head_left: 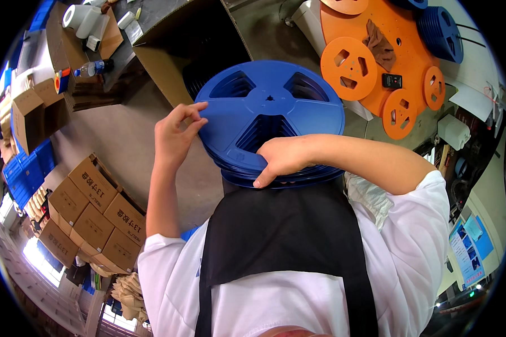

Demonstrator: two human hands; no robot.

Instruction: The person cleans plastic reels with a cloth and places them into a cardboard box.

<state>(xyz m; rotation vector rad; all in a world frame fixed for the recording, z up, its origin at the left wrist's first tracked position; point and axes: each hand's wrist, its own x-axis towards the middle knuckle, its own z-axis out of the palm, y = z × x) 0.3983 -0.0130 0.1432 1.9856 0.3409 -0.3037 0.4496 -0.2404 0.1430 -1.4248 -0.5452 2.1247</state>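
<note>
A stack of large blue plastic reels [270, 106] is held against my black apron [281, 236] at chest height. My left hand [177, 135] pinches the left rim of the top reel between thumb and fingers. My right hand [281, 160] curls over the near edge of the stack, its fingers wrapped down the side of the lower reels. Three cut-out windows and a small centre hole show on the top reel's face. How deep the stack goes is hidden behind my right hand and the apron.
An open cardboard box [168, 62] stands just beyond the reels. At the upper right, orange reels [348, 67] lie on an orange round table [410, 50] beside more blue reels [441, 31]. Sealed cartons [93, 213] and blue crates [25, 174] are stacked at the left.
</note>
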